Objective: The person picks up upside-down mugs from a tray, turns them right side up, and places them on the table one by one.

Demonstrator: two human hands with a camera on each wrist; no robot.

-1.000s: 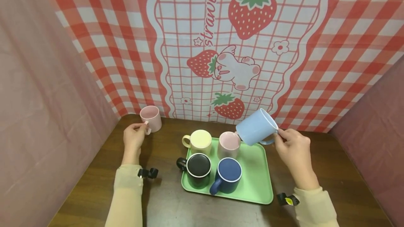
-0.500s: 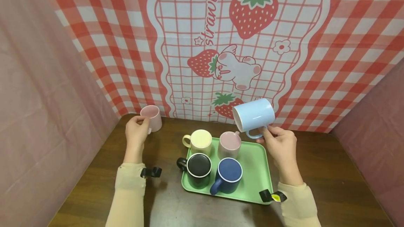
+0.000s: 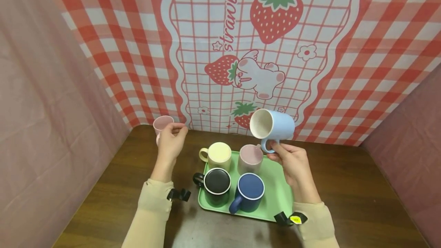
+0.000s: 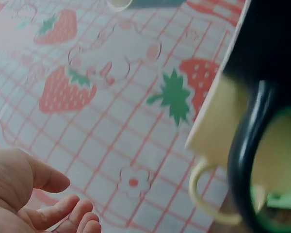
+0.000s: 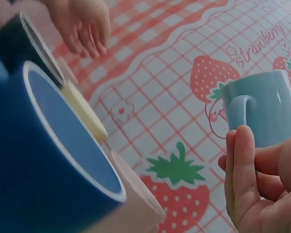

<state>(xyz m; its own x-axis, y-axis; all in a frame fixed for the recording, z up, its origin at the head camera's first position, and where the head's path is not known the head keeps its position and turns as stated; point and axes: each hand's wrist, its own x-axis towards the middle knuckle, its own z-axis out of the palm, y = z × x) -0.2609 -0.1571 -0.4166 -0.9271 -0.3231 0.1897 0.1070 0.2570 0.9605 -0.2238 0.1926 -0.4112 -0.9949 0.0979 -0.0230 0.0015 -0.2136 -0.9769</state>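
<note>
My right hand [image 3: 293, 163] grips the handle of a light blue mug [image 3: 280, 125], held in the air above the tray's back right. The mug lies tilted on its side, its pale mouth facing left. In the right wrist view, fingers curl at the handle of the blue mug [image 5: 266, 109]. My left hand [image 3: 171, 141] hovers at the left with nothing in it, fingers loosely bent, as the left wrist view also shows the hand [image 4: 34, 194]. Partly hidden behind it, a small pink mug [image 3: 162, 122] stands on the table near the back left.
A green tray [image 3: 279, 194] carries a cream mug [image 3: 219, 154], a dusty pink mug [image 3: 250, 158], a black mug [image 3: 217, 185] and a dark blue mug [image 3: 250, 188], all upright. Behind the wooden table [image 3: 358, 194] hangs a strawberry-print cloth [image 3: 193, 68].
My left hand has let go of the small pink mug's handle and moved right. My right hand has moved left with the light blue mug, turning its mouth from right to left.
</note>
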